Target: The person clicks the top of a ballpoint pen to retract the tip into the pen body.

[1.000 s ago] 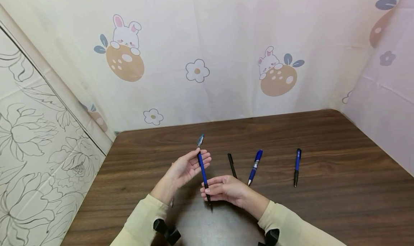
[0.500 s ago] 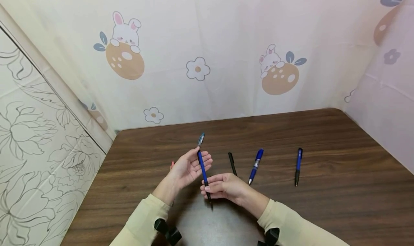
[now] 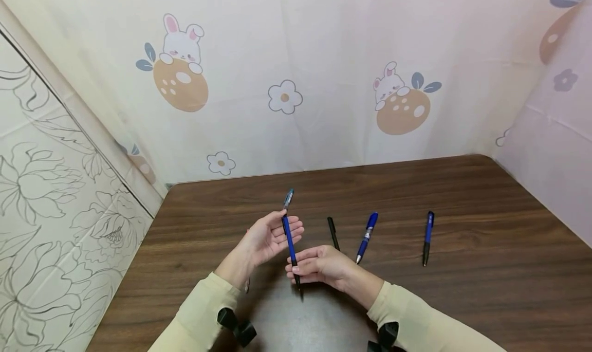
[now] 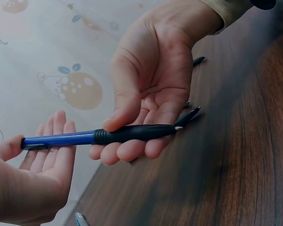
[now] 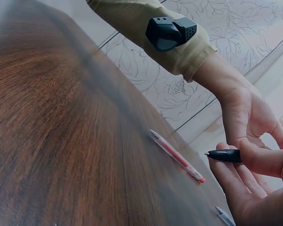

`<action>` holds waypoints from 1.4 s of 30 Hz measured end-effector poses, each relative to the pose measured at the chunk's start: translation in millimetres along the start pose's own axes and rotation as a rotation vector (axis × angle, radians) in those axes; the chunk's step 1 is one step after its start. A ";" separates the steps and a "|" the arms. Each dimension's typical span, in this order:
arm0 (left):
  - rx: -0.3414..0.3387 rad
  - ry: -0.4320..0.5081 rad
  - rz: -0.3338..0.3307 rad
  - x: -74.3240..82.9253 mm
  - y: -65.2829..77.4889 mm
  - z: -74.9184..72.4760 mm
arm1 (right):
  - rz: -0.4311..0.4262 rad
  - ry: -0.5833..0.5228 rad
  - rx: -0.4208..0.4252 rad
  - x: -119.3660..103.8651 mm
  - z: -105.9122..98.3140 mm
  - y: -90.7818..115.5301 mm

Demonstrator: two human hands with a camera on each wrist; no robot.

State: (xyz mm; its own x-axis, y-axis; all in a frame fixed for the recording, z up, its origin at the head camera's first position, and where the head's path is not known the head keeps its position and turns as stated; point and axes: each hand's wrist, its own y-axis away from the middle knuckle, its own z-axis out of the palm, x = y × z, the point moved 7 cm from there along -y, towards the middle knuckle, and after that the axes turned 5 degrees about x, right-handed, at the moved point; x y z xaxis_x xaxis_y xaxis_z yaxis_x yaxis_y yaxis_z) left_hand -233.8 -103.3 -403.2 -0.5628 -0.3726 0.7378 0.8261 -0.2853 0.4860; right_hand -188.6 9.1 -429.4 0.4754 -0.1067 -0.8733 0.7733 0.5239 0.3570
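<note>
A blue retractable ballpoint pen [image 3: 290, 239] with a black ribbed grip is held in the air between both hands. My left hand [image 3: 268, 241] holds its clip end, thumb at the very end and the other fingers fairly straight behind the barrel. The right hand [image 3: 324, 267] pinches the black grip between thumb and fingers; in the left wrist view the metal tip pokes out past the fingers [image 4: 153, 148]. Just beyond the left hand lies a clear pen with a blue cap end [image 3: 288, 200]. A clear pen with red ink [image 5: 179, 157] lies under the left arm, mostly hidden in the head view.
To the right of the hands, a black pen [image 3: 333, 234], a blue pen with a white label [image 3: 367, 238] and another blue-and-black pen [image 3: 428, 239] lie on the brown wooden table [image 3: 499, 270]. A printed curtain [image 3: 324, 136] hangs along the back edge.
Both hands keep their hold on the blue pen almost without moving. The head view has shifted slightly, so the curtain prints sit a little higher.
</note>
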 end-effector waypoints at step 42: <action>-0.041 -0.007 -0.045 -1.9 0.9 4.1 | -0.006 -0.015 -0.028 2.8 -3.4 0.6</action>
State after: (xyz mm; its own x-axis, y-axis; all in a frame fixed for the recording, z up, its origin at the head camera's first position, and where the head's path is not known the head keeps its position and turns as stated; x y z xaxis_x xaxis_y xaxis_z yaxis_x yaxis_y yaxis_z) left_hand -232.0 -99.2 -402.3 -0.5986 -0.3525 0.7193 0.7982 -0.3376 0.4989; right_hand -188.2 12.0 -432.8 0.4768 -0.1224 -0.8704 0.7642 0.5470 0.3417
